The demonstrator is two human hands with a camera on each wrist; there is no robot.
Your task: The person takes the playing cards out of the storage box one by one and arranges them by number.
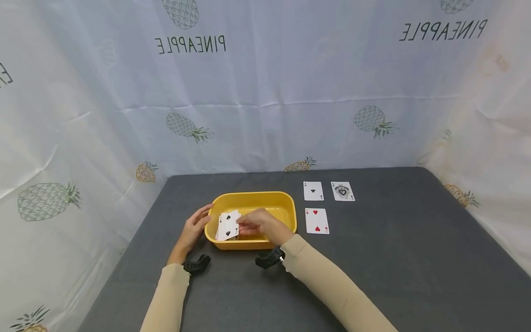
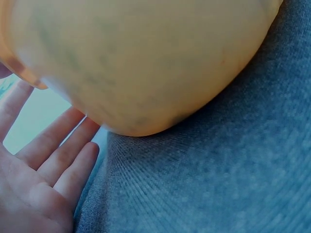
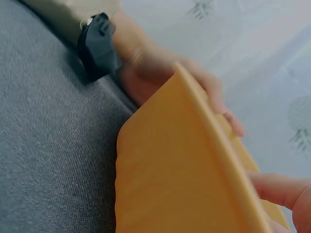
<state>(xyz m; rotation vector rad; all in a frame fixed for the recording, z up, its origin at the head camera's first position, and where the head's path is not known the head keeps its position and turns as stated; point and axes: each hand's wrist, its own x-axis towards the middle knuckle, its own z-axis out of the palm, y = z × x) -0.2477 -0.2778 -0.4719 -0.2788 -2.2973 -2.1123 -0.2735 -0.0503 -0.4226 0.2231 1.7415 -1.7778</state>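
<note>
Centre frame, right hand point(image 1: 259, 224) pinches fanned cards point(image 1: 227, 226) over yellow tub point(image 1: 286, 203); left hand point(image 1: 195, 229) spread against rim; loose pinch could spill them.

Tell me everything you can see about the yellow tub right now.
The tub is a shallow, rounded-rectangular yellow bin, plastic by its look, with a thin rolled rim. It sits upright on the grey table, left of three face-up cards. The left hand rests open-fingered against its left end. The right hand reaches over its near rim, pinching a fanned bunch of cards at its left side.
</note>
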